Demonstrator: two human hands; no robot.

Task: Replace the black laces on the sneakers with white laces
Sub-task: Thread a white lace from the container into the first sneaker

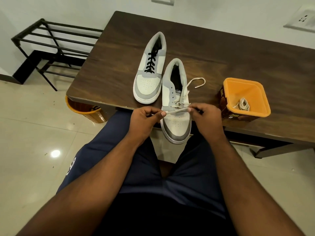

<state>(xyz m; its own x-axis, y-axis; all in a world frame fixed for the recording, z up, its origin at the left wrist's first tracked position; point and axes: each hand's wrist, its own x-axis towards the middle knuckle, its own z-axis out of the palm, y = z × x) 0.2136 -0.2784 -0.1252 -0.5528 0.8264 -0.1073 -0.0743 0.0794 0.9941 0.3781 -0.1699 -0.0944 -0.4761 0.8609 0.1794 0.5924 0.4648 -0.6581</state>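
both hands pinch one white lace [177, 111] stretched between them above the near shoe [176, 106] – left hand [146, 119] on one end, right hand [207, 116] on the other. that shoe, partly laced in white, juts over the table [221, 53] edge. the far shoe [150, 68] beside it keeps its black lace [150, 63]. a spare lace [242, 104] lies in the orange tub [245, 99] – well right of the shoes.

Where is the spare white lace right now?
In the head view, the coiled spare white lace lies inside the orange square plastic tub, on the dark wooden table's right side, beside the near sneaker.
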